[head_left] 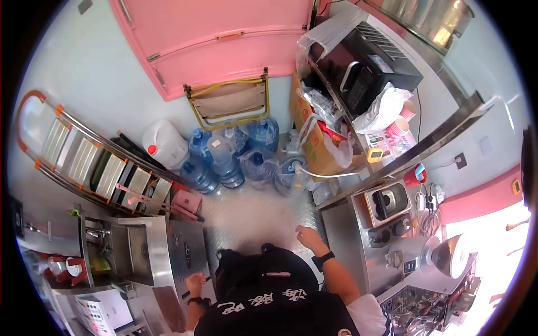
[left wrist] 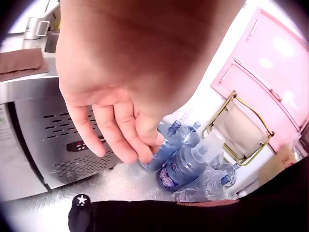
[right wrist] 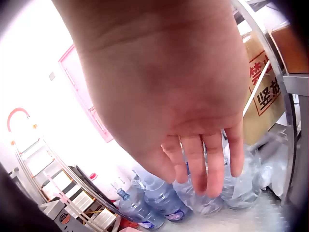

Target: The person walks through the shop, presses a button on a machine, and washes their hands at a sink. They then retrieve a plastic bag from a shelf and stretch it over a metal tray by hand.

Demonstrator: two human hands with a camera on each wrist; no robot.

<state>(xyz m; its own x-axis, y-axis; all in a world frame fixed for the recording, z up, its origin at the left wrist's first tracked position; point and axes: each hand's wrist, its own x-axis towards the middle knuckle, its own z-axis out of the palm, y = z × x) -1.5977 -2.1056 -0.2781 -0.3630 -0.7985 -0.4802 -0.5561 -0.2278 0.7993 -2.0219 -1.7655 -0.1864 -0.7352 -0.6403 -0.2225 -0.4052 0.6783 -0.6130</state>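
Note:
My left hand (head_left: 195, 284) hangs beside the black apron (head_left: 263, 291), near the steel cabinet under the sink. In the left wrist view its fingers (left wrist: 116, 128) are loosely bent and hold nothing. On the other side, my right hand (head_left: 309, 237) is held out over the floor, its fingers (right wrist: 207, 159) relaxed with nothing in them. Several blue water jugs (head_left: 227, 165) stand on the floor ahead, some wrapped in clear plastic. Both hands are apart from them; the right fingers only overlap the jugs in the right wrist view.
A folding ladder (head_left: 106, 173) leans at the left, near a sink (head_left: 133, 252). A folded chair (head_left: 230, 101) stands against the pink door (head_left: 224, 42). To the right are a cardboard box (head_left: 322, 147), a black oven (head_left: 372, 73) and a steel counter (head_left: 344, 235).

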